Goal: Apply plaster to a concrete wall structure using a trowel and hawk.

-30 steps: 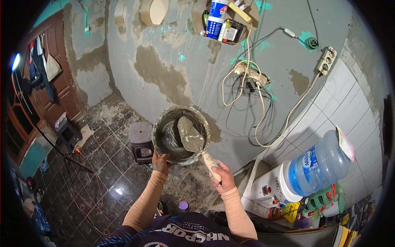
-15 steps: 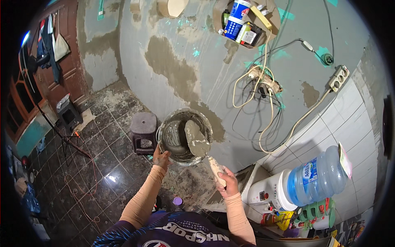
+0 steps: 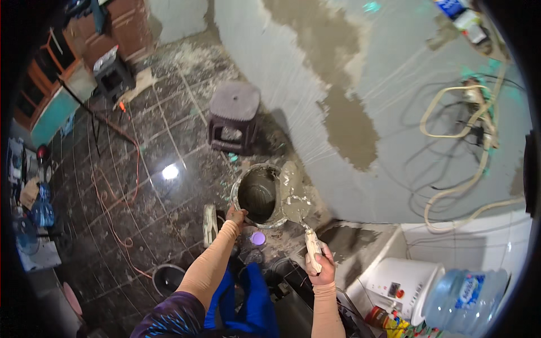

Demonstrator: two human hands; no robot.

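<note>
My left hand [image 3: 236,216] grips the near left rim of a bucket [image 3: 233,194], which is tilted and smeared with grey mortar inside. In my right hand [image 3: 320,265] is the pale handle of a trowel [image 3: 292,207]. Wet grey mortar [image 3: 291,179] covers its blade, which lies over the bucket's right rim. Whether the blade touches that rim, I cannot tell. The fingers of both hands are closed.
A dark plastic stool [image 3: 235,101] stands beyond the bucket, by the grey patched wall [image 3: 394,129]. Cables [image 3: 439,112] hang at right, above a water dispenser [image 3: 397,284]. A purple lid [image 3: 258,238] and a black basin [image 3: 168,279] lie on the tiled floor.
The view has swung down and left. The bucket is lower beside the stool rather than up against the wall. The mortar-loaded trowel has moved from over its mouth to its right rim.
</note>
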